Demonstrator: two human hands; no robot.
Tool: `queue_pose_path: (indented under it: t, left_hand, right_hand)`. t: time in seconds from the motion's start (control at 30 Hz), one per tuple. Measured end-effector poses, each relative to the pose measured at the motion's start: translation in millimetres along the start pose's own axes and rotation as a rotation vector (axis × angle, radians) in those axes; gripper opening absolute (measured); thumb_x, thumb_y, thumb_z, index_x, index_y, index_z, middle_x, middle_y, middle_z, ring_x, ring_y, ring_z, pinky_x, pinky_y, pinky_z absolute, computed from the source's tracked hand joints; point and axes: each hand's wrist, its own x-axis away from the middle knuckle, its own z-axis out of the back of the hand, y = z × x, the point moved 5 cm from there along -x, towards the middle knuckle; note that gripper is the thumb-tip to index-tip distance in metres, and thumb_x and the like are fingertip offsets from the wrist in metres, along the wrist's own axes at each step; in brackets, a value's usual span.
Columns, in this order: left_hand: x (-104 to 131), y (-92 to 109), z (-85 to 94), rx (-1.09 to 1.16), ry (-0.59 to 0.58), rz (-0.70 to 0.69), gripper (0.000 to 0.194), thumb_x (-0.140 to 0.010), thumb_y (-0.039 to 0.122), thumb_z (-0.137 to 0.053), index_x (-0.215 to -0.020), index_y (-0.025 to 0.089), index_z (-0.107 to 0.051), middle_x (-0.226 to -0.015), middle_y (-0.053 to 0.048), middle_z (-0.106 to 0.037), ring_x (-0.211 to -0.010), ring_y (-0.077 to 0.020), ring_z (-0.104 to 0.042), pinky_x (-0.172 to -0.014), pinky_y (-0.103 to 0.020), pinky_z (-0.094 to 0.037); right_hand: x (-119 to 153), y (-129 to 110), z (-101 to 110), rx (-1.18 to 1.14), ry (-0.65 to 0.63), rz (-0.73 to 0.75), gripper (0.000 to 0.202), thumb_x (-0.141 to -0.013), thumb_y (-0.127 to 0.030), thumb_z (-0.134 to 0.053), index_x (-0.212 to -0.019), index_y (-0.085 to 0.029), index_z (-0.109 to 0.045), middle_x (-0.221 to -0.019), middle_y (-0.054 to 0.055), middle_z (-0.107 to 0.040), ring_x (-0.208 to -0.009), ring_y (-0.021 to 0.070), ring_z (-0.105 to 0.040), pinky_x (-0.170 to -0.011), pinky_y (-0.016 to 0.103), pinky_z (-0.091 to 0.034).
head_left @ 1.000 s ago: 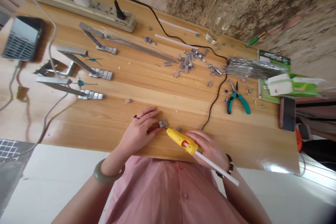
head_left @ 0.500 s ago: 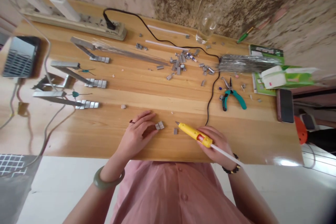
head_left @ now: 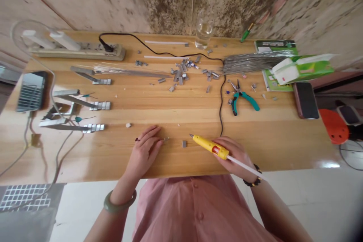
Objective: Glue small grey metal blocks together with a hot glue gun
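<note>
My right hand (head_left: 234, 155) is wrapped round a yellow hot glue gun (head_left: 204, 143), whose nozzle points left. A white glue stick (head_left: 245, 167) juts out of its back end. My left hand (head_left: 146, 149) rests low over the table, thumb and forefinger pinching a small grey block piece (head_left: 166, 138) that shows almost edge-on. Between the piece and the nozzle, one loose grey block (head_left: 184, 143) lies on the wood. A small pale lump (head_left: 128, 125) sits to the left of my left hand.
Loose grey blocks (head_left: 180, 73) are heaped mid-table, beside a bundle of wires (head_left: 252, 62). Teal-handled pliers (head_left: 245, 98) lie at right, near a phone (head_left: 306, 100). Bent grey strips with blocks (head_left: 98, 105), a power strip (head_left: 85, 53) and a glass (head_left: 203, 36) stand farther out. A black cord (head_left: 221, 106) trails down.
The piece in my left hand has turned from showing its flat face to nearly edge-on. The camera view has tilted up. The glue gun stays almost where it was.
</note>
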Motion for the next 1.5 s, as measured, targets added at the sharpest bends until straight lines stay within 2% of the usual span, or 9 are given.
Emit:
queue_pose_path:
  t: [0.23, 0.37, 0.5, 0.63, 1.17, 1.5]
  left_hand:
    - [-6.2, 2.0, 1.1, -0.115, 0.081, 0.066, 0.010, -0.091, 0.020, -0.052, -0.084, 0.018, -0.058, -0.120, -0.012, -0.063, -0.120, -0.0270, -0.055, -0.099, -0.049, -0.043]
    - [-6.8, -0.4, 3.4, -0.137, 0.098, 0.093, 0.005, -0.091, 0.021, -0.052, -0.089, 0.019, -0.055, -0.121, -0.013, -0.062, -0.119, -0.0264, -0.055, -0.099, -0.049, -0.042]
    - [-6.8, 0.5, 1.0, -0.131, 0.063, 0.076, 0.010, -0.088, 0.024, -0.058, -0.094, 0.018, -0.053, -0.123, -0.015, -0.060, -0.122, -0.0279, -0.053, -0.099, -0.051, -0.042]
    - [-7.5, 1.8, -2.2, -0.167, 0.079, 0.063, 0.017, -0.085, 0.026, -0.064, -0.096, 0.018, -0.054, -0.121, -0.015, -0.061, -0.122, -0.0294, -0.052, -0.098, -0.052, -0.042]
    - [-7.0, 2.7, -3.2, -0.135, 0.148, 0.017, 0.007, -0.083, 0.022, -0.066, -0.089, 0.019, -0.065, -0.113, -0.011, -0.066, -0.118, -0.0282, -0.056, -0.097, -0.053, -0.047]
    - [-7.0, 1.0, -4.0, -0.140, 0.156, 0.021, 0.009, -0.085, 0.024, -0.064, -0.093, 0.020, -0.064, -0.112, -0.010, -0.066, -0.117, -0.0275, -0.057, -0.097, -0.052, -0.047]
  right_hand:
    - [4.9, 1.7, 3.6, 0.005, 0.021, 0.003, 0.030, -0.085, -0.023, -0.056, -0.115, -0.022, -0.058, -0.109, 0.009, -0.068, -0.100, 0.0224, -0.066, -0.086, 0.036, -0.056]
    - [10.6, 8.3, 2.9, 0.004, 0.034, -0.014, 0.031, -0.084, -0.024, -0.057, -0.115, -0.021, -0.058, -0.111, 0.010, -0.068, -0.102, 0.0232, -0.065, -0.087, 0.037, -0.056]
    - [14.3, 13.9, 1.6, -0.024, 0.058, -0.028, 0.031, -0.083, -0.023, -0.058, -0.114, -0.021, -0.058, -0.111, 0.010, -0.067, -0.102, 0.0229, -0.065, -0.087, 0.037, -0.056]
    - [13.4, 14.6, 2.8, -0.053, 0.093, -0.015, 0.031, -0.083, -0.022, -0.059, -0.114, -0.021, -0.058, -0.109, 0.010, -0.067, -0.100, 0.0221, -0.065, -0.088, 0.035, -0.056]
    - [9.9, 13.6, -2.4, -0.016, 0.034, -0.012, 0.033, -0.084, -0.022, -0.054, -0.117, -0.022, -0.059, -0.110, 0.009, -0.067, -0.099, 0.0225, -0.066, -0.087, 0.035, -0.056]
    - [-0.3, 2.2, 8.5, 0.036, 0.108, 0.019, 0.032, -0.087, -0.024, -0.053, -0.118, -0.020, -0.059, -0.108, 0.011, -0.064, -0.099, 0.0228, -0.065, -0.087, 0.035, -0.057]
